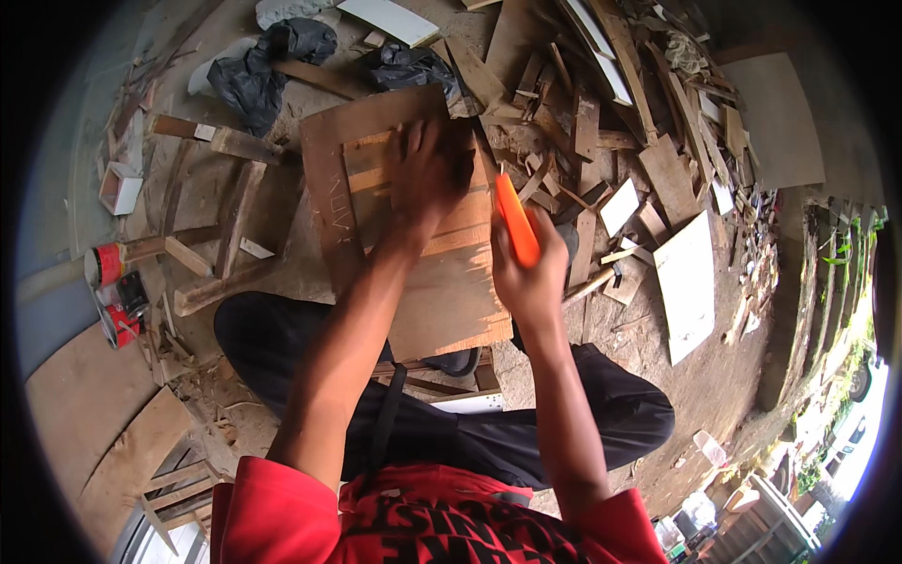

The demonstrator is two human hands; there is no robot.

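Head view looked down on a bare dirt yard (282, 207) littered with sawdust and offcuts. Far and to the right, a big heap of scrap wood (611, 103) spread out, with 1 large pale board (688, 282) lying flat on the right and another brown sheet (775, 117) beyond it. Far left, 2 crumpled black plastic bags (268, 61) lay among timber pieces, and 3 small red tins (113, 291) stood near the left edge beside rounded plywood sheets (89, 414). Green plants (846, 273) edged the far right.

Across the person's black-trousered knees (282, 357), in the middle of the scene, rested the wooden board (442, 291): a brown plywood panel with lighter, layered planks on top, its near edge frayed and some letters scratched into the darker left part.

Left hand (427, 174) lay flat on the far part of the board, fingers spread wide and pressing down. Right hand (531, 273) was closed around an orange handle (517, 226), held at the board's right edge; the tool's working end was hidden behind the hand.
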